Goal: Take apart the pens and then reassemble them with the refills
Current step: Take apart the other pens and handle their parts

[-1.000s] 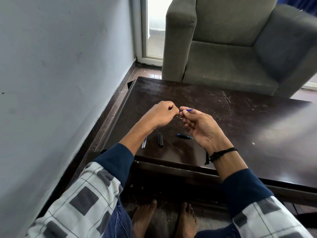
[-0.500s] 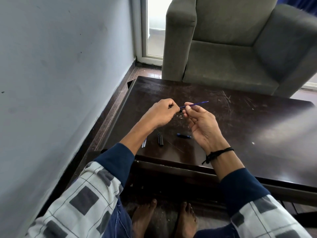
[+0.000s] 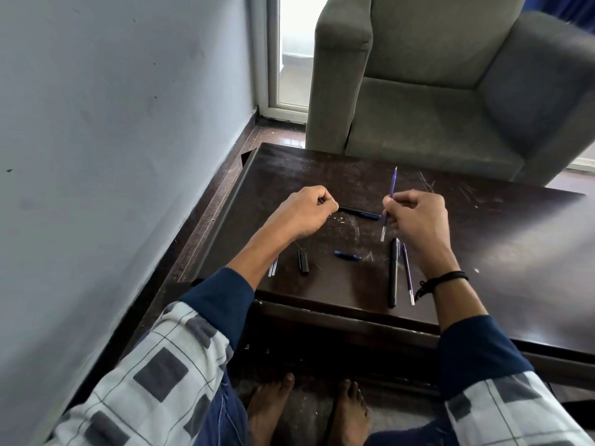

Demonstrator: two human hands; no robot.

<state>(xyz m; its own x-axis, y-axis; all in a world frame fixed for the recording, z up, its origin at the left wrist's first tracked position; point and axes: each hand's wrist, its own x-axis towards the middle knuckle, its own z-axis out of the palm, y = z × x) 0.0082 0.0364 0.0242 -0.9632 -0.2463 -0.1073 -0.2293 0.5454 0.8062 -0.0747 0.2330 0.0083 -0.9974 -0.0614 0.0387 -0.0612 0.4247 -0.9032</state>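
Head view: left hand (image 3: 302,211) grips barrel (image 3: 360,213), right hand (image 3: 418,220) pinches refill (image 3: 392,185)

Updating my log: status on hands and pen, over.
Left hand grips black barrel. Right hand pinches blue refill, apart from barrel. Loose cap on table, not in the way.

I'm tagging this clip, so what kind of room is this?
Probably a living room or lounge at home: a grey armchair stands behind a low, scratched dark table, and a glass door is in the corner.
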